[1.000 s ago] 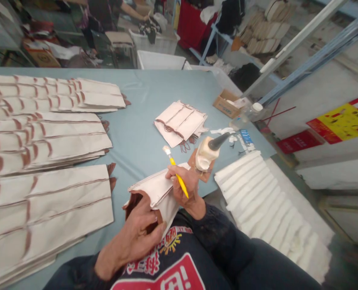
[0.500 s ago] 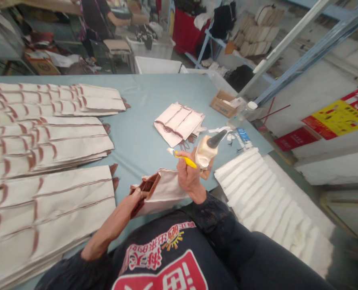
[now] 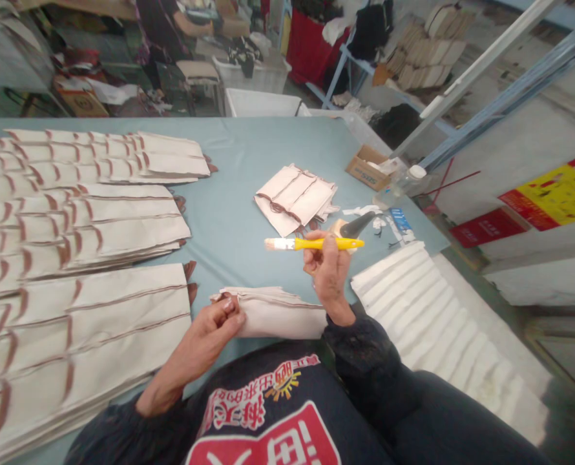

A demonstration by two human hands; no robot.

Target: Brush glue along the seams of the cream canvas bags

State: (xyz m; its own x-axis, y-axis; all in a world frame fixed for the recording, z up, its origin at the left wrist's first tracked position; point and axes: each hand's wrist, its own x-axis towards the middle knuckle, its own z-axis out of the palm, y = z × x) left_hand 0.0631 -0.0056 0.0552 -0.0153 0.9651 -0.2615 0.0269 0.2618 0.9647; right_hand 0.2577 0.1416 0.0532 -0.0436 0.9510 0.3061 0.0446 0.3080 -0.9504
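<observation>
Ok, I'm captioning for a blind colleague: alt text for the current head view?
The right hand holds a yellow-handled paintbrush; the left hand grips a brown-trimmed cream fabric piece. At left, similar pieces overlap on a table.

I have a cream cloth piece (image 3: 280, 316) stretched lengthwise along the near edge of the worktop (image 3: 229, 206). It is folded long and narrow, its front smooth and slightly bulging, with layered edges along the top and a bit of brown at the pinched left end; the right end is partly hidden from me over this link. My brush (image 3: 311, 244), yellow-handled with a whitish band and pale bristles, is held nearly level above the worktop, bristles pointing left.
</observation>
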